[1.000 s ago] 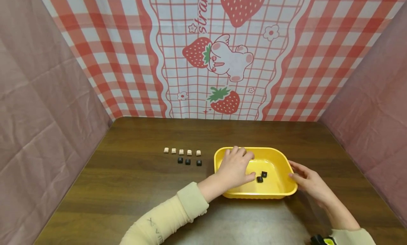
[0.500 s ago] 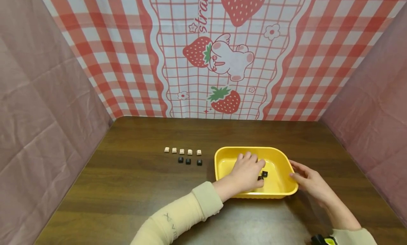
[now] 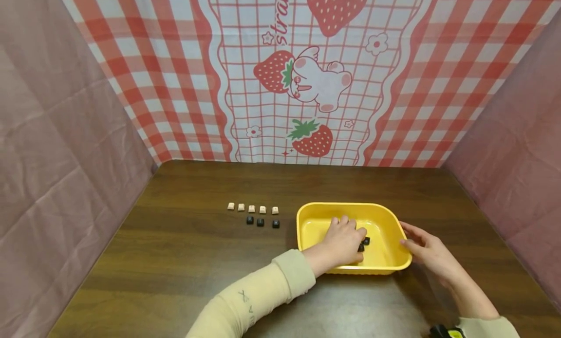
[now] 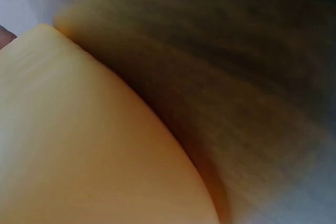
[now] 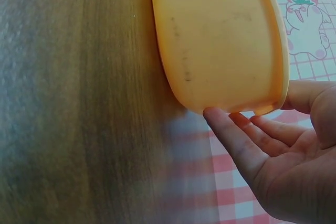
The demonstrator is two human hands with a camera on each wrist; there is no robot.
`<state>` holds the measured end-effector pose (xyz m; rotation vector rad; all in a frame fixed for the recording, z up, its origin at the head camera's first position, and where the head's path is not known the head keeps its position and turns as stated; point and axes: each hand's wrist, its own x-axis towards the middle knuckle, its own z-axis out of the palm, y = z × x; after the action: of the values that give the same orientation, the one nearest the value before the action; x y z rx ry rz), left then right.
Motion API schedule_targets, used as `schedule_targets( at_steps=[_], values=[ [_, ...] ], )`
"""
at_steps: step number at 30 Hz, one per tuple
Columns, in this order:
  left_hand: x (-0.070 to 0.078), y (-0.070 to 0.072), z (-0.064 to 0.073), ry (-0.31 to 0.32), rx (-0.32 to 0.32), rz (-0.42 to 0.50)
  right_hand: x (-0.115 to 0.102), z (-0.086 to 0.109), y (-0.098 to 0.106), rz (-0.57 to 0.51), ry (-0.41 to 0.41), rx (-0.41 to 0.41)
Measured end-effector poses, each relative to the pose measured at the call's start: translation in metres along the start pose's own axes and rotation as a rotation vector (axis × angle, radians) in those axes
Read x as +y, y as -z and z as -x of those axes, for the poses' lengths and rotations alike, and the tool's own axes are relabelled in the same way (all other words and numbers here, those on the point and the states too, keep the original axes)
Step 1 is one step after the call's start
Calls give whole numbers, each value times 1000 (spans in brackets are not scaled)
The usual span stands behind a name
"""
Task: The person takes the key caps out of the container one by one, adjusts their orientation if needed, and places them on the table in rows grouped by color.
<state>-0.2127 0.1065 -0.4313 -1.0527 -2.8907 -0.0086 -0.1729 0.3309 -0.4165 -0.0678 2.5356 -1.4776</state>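
Observation:
A yellow plastic bin (image 3: 377, 269) stands right of the table's middle in the head view. My left hand (image 3: 342, 243) reaches down into it, fingers bent toward the floor of the bin. Two black keycaps, one farther off (image 3: 366, 240) and one nearer (image 3: 361, 248), show beside its thumb and index finger. The palm side is hidden, so I cannot tell whether it holds one. At the bin's right end my right hand (image 3: 431, 255) grips the rim, thumb at the edge and fingers along the outside. The right wrist view shows that hand's fingers (image 5: 231, 137) against the bin's end.
Left of the bin, a row of several cream keycaps (image 3: 252, 209) lies on the brown wooden table (image 3: 184, 260). In front of that row sit three black keycaps (image 3: 260, 222). A strawberry-print cloth (image 3: 307, 99) hangs behind, with pink cloth (image 3: 79, 133) at the sides.
My left hand has moved right and lowered into the bin, now partly covering the black keycaps there. My right hand has kept its grip on the bin.

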Motion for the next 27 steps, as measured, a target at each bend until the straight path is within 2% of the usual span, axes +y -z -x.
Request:
schedule_targets(
  at_steps=[5, 14, 20, 27],
  values=[
    [2, -2, -1, -7, -23, -1, -1, 1, -1, 4, -7, 0],
    [4, -7, -3, -36, -27, -21, 1, 1, -1, -25, 5, -2],
    [3, -3, -1, -35, -45, -29, 2, 1, -2, -54, 16, -7],
    [-1, 5, 4, -46, -13, -70, 2, 0, -1, -50, 19, -2]
  ],
)
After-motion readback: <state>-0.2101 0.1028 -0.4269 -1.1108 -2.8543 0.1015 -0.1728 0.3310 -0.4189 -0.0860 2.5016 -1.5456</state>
